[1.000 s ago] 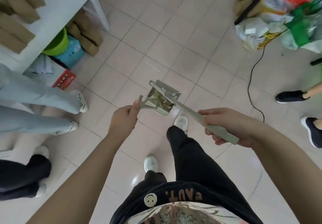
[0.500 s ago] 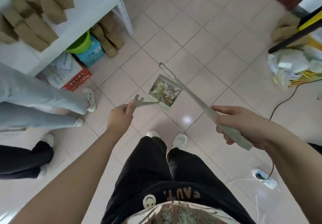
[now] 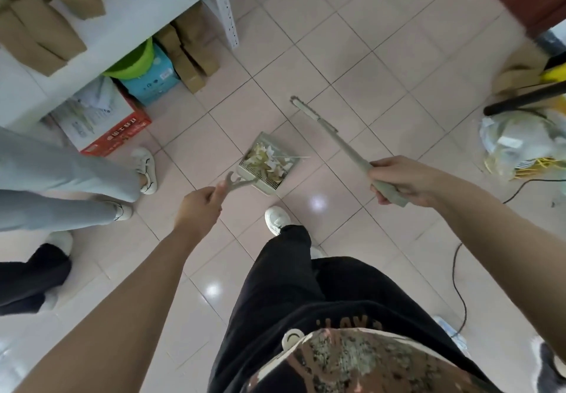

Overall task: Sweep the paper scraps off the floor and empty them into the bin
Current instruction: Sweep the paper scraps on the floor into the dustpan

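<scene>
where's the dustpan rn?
Head view, centre: the dustpan hangs from the left hand, full of paper scraps, over the tiles ahead of the wearer's white shoe, left of the broom.

Both bare arms reach forward; left hand [image 3: 199,209] at 11 o'clock looks pinched shut, right hand [image 3: 401,180] at 1 o'clock fisted

red box [image 3: 116,135] with unreadable yellow characters, trousers [image 3: 306,294] lettering illegible

Broom [image 3: 333,141] now apart from the dustpan [image 3: 269,164], swung rightward.
</scene>
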